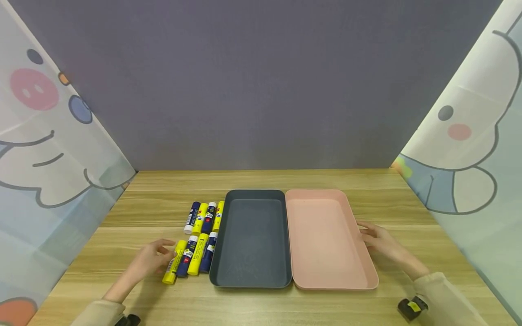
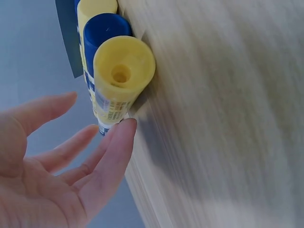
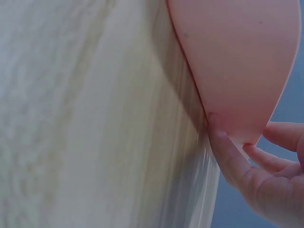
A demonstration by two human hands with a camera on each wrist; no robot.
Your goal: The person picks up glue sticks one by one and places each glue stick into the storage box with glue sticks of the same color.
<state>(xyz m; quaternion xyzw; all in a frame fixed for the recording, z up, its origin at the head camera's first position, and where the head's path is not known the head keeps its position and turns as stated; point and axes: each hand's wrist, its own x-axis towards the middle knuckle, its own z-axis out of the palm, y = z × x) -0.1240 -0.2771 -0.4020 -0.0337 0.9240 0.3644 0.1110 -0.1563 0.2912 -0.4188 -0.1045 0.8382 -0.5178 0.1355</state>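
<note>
Glue sticks in yellow and navy lie side by side in two rows, left of a dark grey tray (image 1: 250,240). My left hand (image 1: 152,260) is beside the outermost yellow glue stick (image 1: 174,263) of the near row, fingers loosely bent. In the left wrist view that yellow glue stick (image 2: 124,66) shows its hollow end, with fingertips right at its lower side and the thumb apart from it. My right hand (image 1: 377,240) touches the outer wall of a pink tray (image 1: 320,244) with its fingertips. The right wrist view shows those relaxed fingers (image 3: 232,159) against the pink tray's wall (image 3: 237,61).
The two trays stand edge to edge, with nothing in them. A navy glue stick (image 1: 208,253) lies right by the grey tray's left wall. Behind the wooden table (image 1: 261,179) rises a grey panel (image 1: 261,90), with cartoon-printed sheets at both sides.
</note>
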